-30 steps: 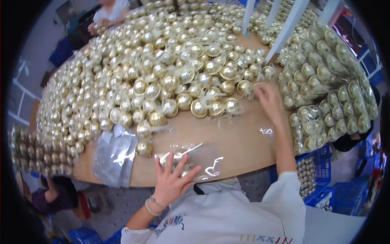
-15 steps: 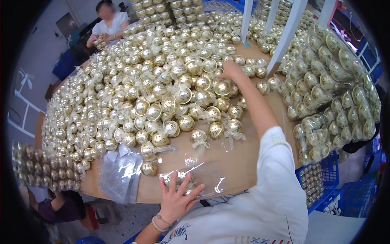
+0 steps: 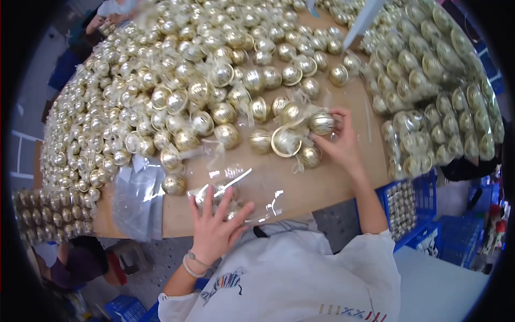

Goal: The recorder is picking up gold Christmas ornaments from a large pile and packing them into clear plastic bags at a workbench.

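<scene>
My left hand [image 3: 217, 222] lies with fingers spread over a clear plastic bag [image 3: 263, 185] at the table's near edge. A few shiny gold balls show inside the bag, beneath the fingers. Right of centre, my right hand [image 3: 343, 142] pinches a gold ball [image 3: 322, 123] between thumb and fingers. Around that ball sit other gold balls with pale sheer ribbons; an open gold half-shell [image 3: 286, 141] lies just left of it. One loose gold ball [image 3: 173, 184] rests left of the bag.
A big heap of gold balls [image 3: 161, 80] covers the table's left and far side. Flat empty plastic bags [image 3: 137, 198] lie at the near left. Packed trays of balls [image 3: 429, 70] stack at the right, beside a white post [image 3: 362, 24]. Blue crates [image 3: 426, 196] stand below.
My right hand has come back from the far heap toward me, with a ball in its fingers and several balls shifted nearer. My left hand stays on the bag. The view has tilted down.
</scene>
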### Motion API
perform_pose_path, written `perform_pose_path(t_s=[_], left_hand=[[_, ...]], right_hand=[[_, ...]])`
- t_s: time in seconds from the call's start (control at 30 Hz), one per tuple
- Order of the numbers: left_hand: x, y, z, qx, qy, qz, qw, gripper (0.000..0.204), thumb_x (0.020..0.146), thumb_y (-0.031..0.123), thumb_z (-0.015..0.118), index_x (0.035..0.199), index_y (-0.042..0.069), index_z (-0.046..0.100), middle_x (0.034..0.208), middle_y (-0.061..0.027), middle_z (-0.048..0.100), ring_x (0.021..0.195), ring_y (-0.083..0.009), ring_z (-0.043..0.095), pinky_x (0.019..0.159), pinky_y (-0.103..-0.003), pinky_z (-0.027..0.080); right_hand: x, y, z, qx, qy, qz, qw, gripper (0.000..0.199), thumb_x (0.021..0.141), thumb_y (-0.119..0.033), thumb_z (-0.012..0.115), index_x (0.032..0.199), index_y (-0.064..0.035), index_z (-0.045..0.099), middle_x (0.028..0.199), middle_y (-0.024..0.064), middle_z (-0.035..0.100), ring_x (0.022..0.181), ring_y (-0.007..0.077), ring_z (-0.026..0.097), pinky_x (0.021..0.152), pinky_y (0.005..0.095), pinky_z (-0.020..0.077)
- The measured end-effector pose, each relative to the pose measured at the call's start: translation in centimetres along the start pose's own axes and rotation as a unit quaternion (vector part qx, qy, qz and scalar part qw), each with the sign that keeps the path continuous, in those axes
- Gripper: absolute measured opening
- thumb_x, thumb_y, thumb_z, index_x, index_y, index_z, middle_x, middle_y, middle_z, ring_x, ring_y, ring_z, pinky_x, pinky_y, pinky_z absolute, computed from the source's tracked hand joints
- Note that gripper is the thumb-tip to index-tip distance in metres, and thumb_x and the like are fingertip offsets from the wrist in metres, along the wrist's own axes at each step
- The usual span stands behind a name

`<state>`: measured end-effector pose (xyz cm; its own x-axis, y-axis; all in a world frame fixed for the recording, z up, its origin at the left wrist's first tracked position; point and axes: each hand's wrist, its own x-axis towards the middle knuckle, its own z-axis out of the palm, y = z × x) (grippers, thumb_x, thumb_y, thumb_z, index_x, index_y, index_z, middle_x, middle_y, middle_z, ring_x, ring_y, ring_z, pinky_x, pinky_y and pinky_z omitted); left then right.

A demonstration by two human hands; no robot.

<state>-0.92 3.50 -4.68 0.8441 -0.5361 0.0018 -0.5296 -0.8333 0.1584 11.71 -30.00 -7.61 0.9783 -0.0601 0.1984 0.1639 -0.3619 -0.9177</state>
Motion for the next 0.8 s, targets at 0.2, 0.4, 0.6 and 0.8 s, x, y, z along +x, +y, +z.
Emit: perform_pose_path(t_s=[0.2,0.4,0.6,0.8], left_hand=[[-0.2,0.0,0.3,0.018,0.02,0.005,1.0,0.055,0.082,0.043,0.066,0.135,0.037,0.052,0.153,-0.0116,0.032,0.14,-0.0446,0.023,0.108,-0.067,0.011],[0.0,0.3,0.2,0.015,0.012,0.016,1.0,0.056,0.082,0.043,0.066,0.136,0.038,0.051,0.153,-0.0113,0.032,0.141,-0.044,0.022,0.108,-0.067,0.012],[-0.4,0.5,0.3,0.021,0.04,0.015,0.999,0.056,0.083,0.041,0.066,0.136,0.037,0.051,0.153,-0.0104,0.032,0.14,-0.0433,0.024,0.108,-0.068,0.013],[-0.4,0.3,0.5,0.011,0.043,0.019,0.999,0.056,0.082,0.039,0.067,0.136,0.037,0.052,0.153,-0.0099,0.032,0.141,-0.0425,0.023,0.109,-0.067,0.011]], right_hand=[[-4.8,-1.3,3.4,-0.04,0.178,-0.121,0.976,0.063,0.071,-0.004,0.081,0.125,-0.0046,0.048,0.117,0.013,0.052,0.11,0.0253,0.055,0.095,0.0353,0.0457],[-11.0,-0.3,4.2,-0.126,0.072,-0.214,0.966,0.066,0.067,0.0,0.08,0.125,-0.0074,0.05,0.122,0.0159,0.047,0.111,0.0277,0.054,0.089,0.0332,0.048],[-0.2,-1.6,3.7,0.186,0.067,-0.067,0.978,0.055,0.077,0.003,0.075,0.12,-0.0063,0.042,0.121,0.0124,0.046,0.106,0.0207,0.058,0.083,0.0315,0.053],[-3.3,-0.6,-1.9,-0.075,0.153,-0.108,0.979,0.071,0.073,0.001,0.079,0.134,-0.0022,0.044,0.127,0.0138,0.054,0.112,0.0208,0.057,0.092,0.033,0.0486]])
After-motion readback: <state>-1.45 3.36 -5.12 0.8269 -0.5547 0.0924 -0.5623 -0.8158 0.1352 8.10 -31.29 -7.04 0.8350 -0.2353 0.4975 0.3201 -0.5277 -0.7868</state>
